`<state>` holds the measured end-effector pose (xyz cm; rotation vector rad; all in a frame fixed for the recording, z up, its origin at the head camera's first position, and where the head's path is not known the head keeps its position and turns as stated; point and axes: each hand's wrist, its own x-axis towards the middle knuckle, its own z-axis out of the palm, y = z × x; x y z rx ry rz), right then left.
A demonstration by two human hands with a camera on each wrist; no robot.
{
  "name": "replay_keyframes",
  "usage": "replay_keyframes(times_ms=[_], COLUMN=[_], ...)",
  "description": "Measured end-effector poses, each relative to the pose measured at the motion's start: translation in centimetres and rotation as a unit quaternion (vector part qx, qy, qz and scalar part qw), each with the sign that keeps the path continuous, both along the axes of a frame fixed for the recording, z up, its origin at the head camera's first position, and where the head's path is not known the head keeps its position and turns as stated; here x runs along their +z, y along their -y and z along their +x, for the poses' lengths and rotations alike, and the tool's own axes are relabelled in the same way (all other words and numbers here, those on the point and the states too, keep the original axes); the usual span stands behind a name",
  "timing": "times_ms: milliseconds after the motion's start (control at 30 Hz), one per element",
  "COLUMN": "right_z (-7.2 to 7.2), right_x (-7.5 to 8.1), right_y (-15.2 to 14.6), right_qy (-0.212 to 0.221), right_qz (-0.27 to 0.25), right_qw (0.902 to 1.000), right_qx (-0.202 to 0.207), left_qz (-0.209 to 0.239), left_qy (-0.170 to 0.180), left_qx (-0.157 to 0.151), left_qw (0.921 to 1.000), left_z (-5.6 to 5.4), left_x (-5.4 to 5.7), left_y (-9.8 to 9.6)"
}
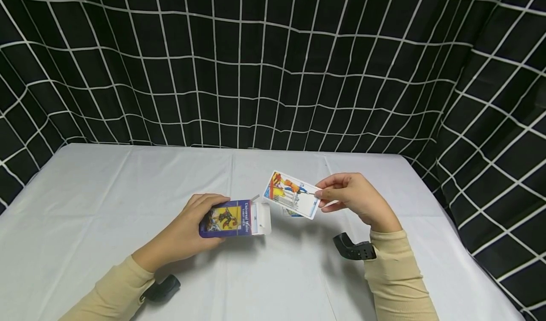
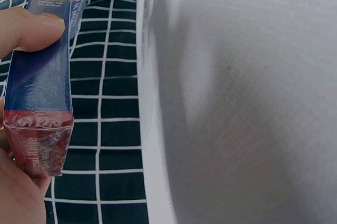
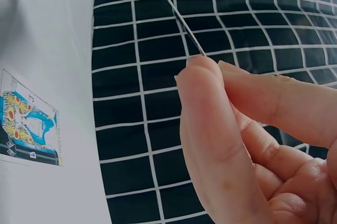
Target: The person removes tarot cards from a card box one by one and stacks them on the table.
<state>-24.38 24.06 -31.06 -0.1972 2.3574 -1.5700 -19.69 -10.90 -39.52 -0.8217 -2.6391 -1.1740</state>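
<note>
In the head view, my left hand (image 1: 181, 233) grips a purple-blue tarot card box (image 1: 226, 219), its flap (image 1: 265, 219) open toward the right and white cards showing at the mouth. The left wrist view shows the thumb pressing the box's blue narrow side (image 2: 42, 79). My right hand (image 1: 354, 200) pinches one tarot card (image 1: 290, 197) by its right end between thumb and fingers, picture side up, to the right of the box. In the right wrist view this card appears edge-on. Another picture card (image 3: 31, 124) lies on the table, partly hidden beneath the held one in the head view.
A white cloth covers the table (image 1: 128, 178). Behind and beside it hangs a black curtain with a white grid (image 1: 239, 74). Dark bands (image 1: 354, 248) sit at both wrists, over tan sleeves.
</note>
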Motion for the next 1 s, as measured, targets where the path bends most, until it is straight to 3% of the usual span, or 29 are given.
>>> replay_keyframes(times_ms=[667,1000], right_z=[-1.0,-1.5], right_x=[-1.7,-2.6], right_y=[0.4,0.3], right_qy=[0.034,0.057], right_qz=[-0.044,-0.040], right_qw=[0.9983,0.9974], right_qx=[-0.018,-0.019], left_qz=[-0.001,-0.002], left_qy=[0.003,0.003], left_qx=[0.002,-0.003], left_qw=[1.0000,1.0000], left_z=[0.1,0.1], left_x=[0.0,-0.2], left_y=[-0.1,-0.1])
